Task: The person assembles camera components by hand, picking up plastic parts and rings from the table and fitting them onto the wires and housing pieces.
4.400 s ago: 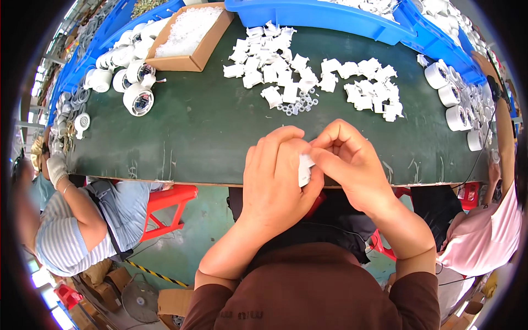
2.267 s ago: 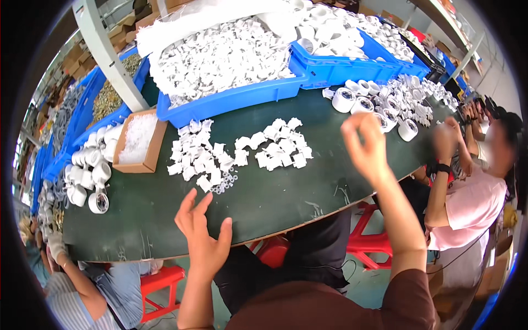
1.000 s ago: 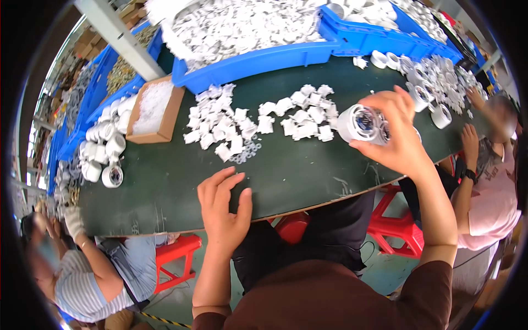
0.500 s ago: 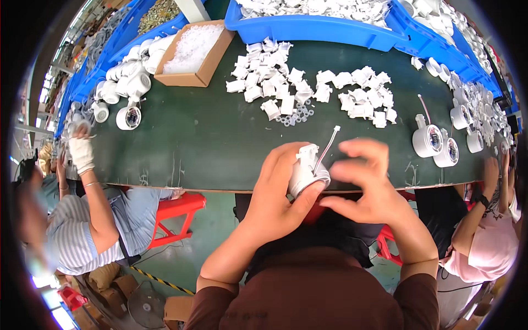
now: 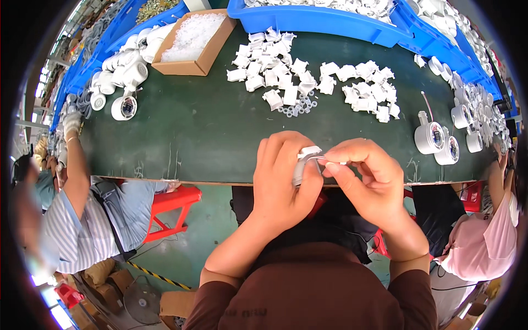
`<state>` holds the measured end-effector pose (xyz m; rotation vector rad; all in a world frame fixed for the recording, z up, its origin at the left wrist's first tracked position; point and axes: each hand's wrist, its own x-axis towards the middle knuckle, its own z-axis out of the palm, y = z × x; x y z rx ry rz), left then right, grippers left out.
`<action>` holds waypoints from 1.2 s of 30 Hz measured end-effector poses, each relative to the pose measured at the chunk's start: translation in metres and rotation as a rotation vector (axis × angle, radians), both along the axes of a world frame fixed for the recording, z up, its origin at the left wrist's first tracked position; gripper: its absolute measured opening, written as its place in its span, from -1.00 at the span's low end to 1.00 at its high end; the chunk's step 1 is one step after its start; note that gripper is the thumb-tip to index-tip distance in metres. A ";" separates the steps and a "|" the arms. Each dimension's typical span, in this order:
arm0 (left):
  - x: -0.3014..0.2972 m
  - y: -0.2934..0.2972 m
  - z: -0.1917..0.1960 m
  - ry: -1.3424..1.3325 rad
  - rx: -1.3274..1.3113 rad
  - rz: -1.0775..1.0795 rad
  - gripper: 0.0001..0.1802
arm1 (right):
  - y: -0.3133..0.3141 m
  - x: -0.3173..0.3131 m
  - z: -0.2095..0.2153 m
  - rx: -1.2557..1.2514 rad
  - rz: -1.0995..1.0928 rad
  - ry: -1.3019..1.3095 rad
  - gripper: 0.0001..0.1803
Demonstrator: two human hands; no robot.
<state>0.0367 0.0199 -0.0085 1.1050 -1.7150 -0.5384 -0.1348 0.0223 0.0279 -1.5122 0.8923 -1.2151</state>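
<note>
My left hand (image 5: 280,184) is closed around a white round plastic housing (image 5: 300,169) above the table's near edge, and its fingers hide most of it. A thin wire lead (image 5: 315,156) comes out of the housing toward the right. My right hand (image 5: 368,179) pinches that lead between thumb and fingertips, close beside the housing; a small white end shows past the fingers. Beyond my hands lie a heap of small white plastic brackets (image 5: 290,94) and a little cluster of translucent rings (image 5: 297,107). More white brackets (image 5: 363,96) are spread to their right.
Two round white housings with wires (image 5: 429,137) stand at the right. A cardboard box of clear small parts (image 5: 206,65) sits at the back left, beside white assemblies (image 5: 125,107). Blue bins (image 5: 324,26) line the far side. Co-workers sit left and right, near a red stool (image 5: 173,212).
My right hand has moved left and closed on the wire lead, which was sticking up free. The left hand has turned the housing. The co-worker's gloved hand at the left has moved away.
</note>
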 end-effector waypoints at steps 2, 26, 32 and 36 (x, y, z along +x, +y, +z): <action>-0.002 -0.002 -0.002 -0.015 -0.018 0.029 -0.82 | 0.001 0.005 -0.011 -0.126 -0.078 0.070 -0.82; 0.004 0.001 -0.005 0.079 0.002 -0.011 -0.85 | -0.065 -0.063 -0.012 -0.585 -0.353 0.981 -0.67; 0.004 0.000 -0.008 0.138 -0.024 -0.014 -0.90 | -0.071 -0.066 -0.017 -0.714 -0.290 1.133 -0.65; 0.008 0.002 -0.004 0.113 0.027 -0.045 -0.84 | -0.060 -0.057 -0.015 -0.389 -0.377 0.733 -0.69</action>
